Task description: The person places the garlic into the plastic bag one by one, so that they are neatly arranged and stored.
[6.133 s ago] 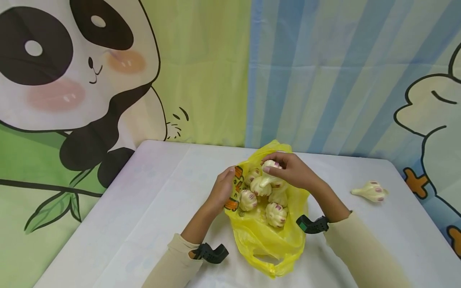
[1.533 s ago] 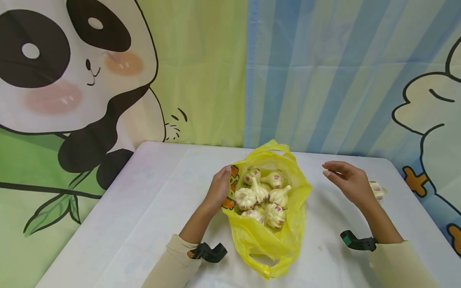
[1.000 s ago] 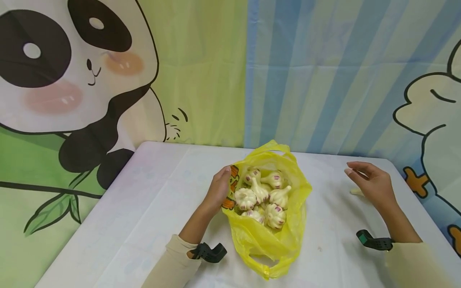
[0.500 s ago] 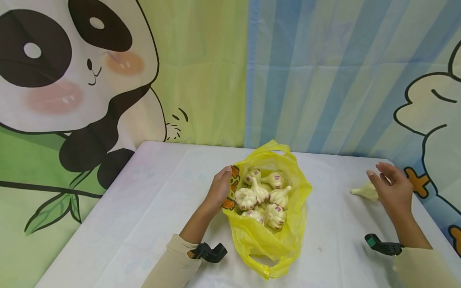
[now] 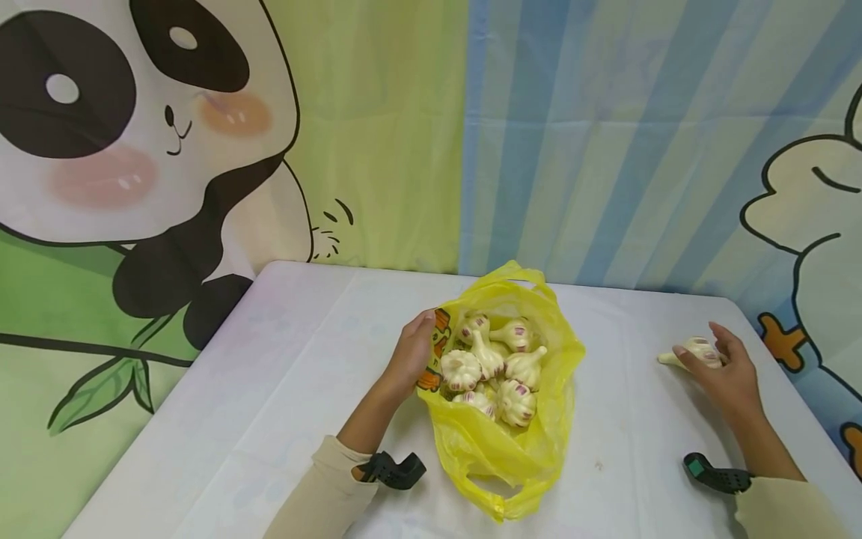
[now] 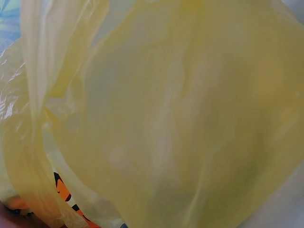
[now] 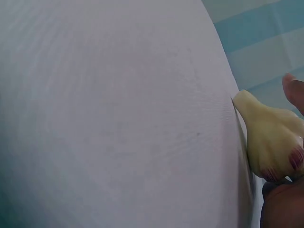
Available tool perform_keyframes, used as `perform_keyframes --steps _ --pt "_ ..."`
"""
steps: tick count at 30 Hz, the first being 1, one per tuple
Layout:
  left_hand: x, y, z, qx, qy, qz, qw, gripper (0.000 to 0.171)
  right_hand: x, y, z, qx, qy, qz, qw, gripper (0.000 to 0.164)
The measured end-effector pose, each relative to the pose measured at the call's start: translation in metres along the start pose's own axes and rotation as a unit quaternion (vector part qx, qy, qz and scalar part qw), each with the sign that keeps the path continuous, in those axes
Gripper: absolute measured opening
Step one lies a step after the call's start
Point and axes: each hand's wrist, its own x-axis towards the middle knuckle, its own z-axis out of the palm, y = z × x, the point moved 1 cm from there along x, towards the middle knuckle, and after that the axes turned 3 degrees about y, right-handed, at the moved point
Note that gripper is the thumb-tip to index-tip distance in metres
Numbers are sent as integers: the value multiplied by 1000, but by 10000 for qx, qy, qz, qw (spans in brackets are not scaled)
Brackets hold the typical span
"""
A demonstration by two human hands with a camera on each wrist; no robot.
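A thin yellow plastic bag [image 5: 501,464] lies with its mouth spread, holding several cream garlic bulbs [image 5: 517,403] with purple markings. My left hand [image 5: 411,352] grips the bag's left edge beside an orange printed pattern. In the left wrist view the yellow film [image 6: 166,118] fills nearly everything. To the right, a single garlic bulb [image 5: 703,350] lies on the white table, its neck pointing left. My right hand [image 5: 734,378] is over it, thumb and fingers parted on either side. In the right wrist view that bulb [image 7: 275,137] shows between thumb and fingers, with a small gap at the thumb.
The white-covered table [image 5: 283,359] reaches back to a printed curtain [image 5: 377,135] with a panda and blue stripes. Dark wrist cameras [image 5: 397,470] sit on both wrists. A loose bag handle [image 5: 494,486] hangs towards the front.
Earlier, my right hand was placing a bulb into the bag. It then moved right, empty, and lowered over the lone bulb. The left hand has kept its hold on the bag.
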Motion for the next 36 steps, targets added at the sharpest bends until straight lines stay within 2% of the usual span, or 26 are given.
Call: perform_keyframes --steps 3,10,16,27,36 --pt "0 0 0 0 -31 -20 10000 49 -1 2 1 -196 -55 -9 9998 81" --pt "0 2 0 -93 -79 -64 9999 49 -1 3 4 -548 -60 -424 9976 73" --pt "1 0 1 23 -67 -73 9999 51 -2 5 3 -647 -46 -345 9973 74" --pt "-1 0 2 117 32 -74 9999 50 -8 -10 4 -676 48 -444 9967 71" --pt "-1 2 0 -43 -48 -76 10000 48 -9 -25 5 -454 199 -818 9954 67"
